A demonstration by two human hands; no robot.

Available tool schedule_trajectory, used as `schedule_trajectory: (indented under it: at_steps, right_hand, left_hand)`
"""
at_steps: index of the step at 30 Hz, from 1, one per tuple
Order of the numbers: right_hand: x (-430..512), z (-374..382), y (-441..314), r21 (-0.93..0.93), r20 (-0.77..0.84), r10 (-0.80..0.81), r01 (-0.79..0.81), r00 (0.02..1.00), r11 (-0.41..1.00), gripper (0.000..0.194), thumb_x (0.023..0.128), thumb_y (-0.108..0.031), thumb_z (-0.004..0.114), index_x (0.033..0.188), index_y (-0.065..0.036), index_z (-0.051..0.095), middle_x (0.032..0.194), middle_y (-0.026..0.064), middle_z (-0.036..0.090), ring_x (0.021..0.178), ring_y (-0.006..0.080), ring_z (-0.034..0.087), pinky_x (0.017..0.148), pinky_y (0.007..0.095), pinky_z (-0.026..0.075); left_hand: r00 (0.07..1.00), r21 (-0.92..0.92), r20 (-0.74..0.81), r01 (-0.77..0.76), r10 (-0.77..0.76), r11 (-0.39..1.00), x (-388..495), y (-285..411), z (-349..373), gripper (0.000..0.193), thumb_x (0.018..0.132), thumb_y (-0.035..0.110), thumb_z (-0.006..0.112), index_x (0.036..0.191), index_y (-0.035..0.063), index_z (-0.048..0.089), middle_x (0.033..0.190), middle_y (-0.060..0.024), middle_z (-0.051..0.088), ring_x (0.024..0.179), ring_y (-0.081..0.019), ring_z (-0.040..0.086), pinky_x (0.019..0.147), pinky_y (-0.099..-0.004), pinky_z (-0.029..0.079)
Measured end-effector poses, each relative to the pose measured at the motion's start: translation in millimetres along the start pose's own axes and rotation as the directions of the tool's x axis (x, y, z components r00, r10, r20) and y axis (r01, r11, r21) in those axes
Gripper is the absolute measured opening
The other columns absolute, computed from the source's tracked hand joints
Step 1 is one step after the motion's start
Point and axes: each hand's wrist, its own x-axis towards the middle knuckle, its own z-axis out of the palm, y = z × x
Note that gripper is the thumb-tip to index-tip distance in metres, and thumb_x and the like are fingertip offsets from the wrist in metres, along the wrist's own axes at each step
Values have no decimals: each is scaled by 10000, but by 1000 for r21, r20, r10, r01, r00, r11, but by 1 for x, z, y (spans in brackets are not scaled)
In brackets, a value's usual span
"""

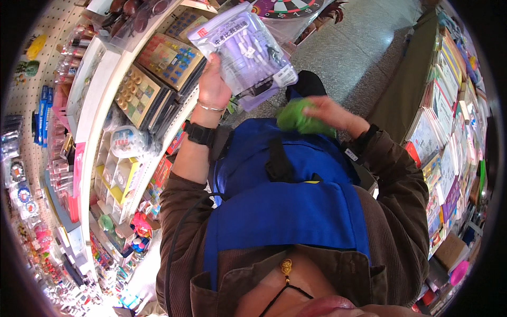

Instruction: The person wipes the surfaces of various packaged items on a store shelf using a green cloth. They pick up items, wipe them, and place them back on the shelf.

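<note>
My left hand [214, 83] grips the lower left edge of a clear plastic pouch [245, 55], thumb on its front. The pouch is tilted and bears printed writing and a white label. Inside lie lilac handles and cord, apparently a skipping rope. My right hand [336, 113] pinches a crumpled green cloth [297, 117], blurred, just to the lower right of the pouch. The cloth hangs in front of my blue apron [285, 214]; whether the two touch, I cannot tell.
On my left, a shelf unit holds boxed board games [170, 59] and a clear plastic tub [127, 140]. A dartboard [291, 7] lies ahead, beside the speckled floor [356, 51]. Books and notebooks [443, 107] line the right side.
</note>
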Motion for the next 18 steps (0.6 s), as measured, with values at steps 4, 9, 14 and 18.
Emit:
schedule_trajectory:
  at_steps: [4, 9, 14, 18]
  right_hand:
    - [-6, -42, 7, 822, -284, 115, 180, 952, 540, 448, 960, -371, 501, 1264, -42, 509, 1132, 101, 626, 976, 222, 632, 887, 392, 509]
    - [1, -46, -29, 871, -264, -109, 285, 958, 400, 452, 983, -358, 451, 1302, -39, 475, 1217, 123, 586, 1064, 258, 600, 949, 409, 477]
    - [13, 29, -91, -226, -129, -631, 597, 765, 770, 435, 811, -226, 666, 1216, -114, 554, 1234, 87, 574, 1098, 278, 578, 975, 422, 436]
    - [40, 91, -113, -714, 520, -782, 678, 344, -176, 577, 603, -184, 750, 1151, -204, 568, 1324, 29, 499, 1211, 241, 488, 1028, 455, 355]
  left_hand:
    - [999, 129, 15, 33, -36, 991, 0, -13, -12, 374, 1003, 298, 421, 1267, 41, 484, 1216, -83, 577, 1100, -228, 553, 982, -379, 435]
    - [857, -274, 489, 331, -165, 903, -11, -36, -7, 413, 945, 294, 471, 1253, 20, 501, 771, -39, 534, 686, -158, 501, 635, -306, 445]
    - [927, -59, 326, 214, -184, 975, -39, -19, 28, 437, 983, 320, 414, 1292, 12, 416, 745, -52, 467, 676, -172, 462, 626, -282, 423]
    - [786, -206, 478, 535, -393, 819, -39, -29, 61, 456, 961, 376, 438, 1248, 22, 438, 742, -53, 467, 666, -171, 468, 610, -282, 422]
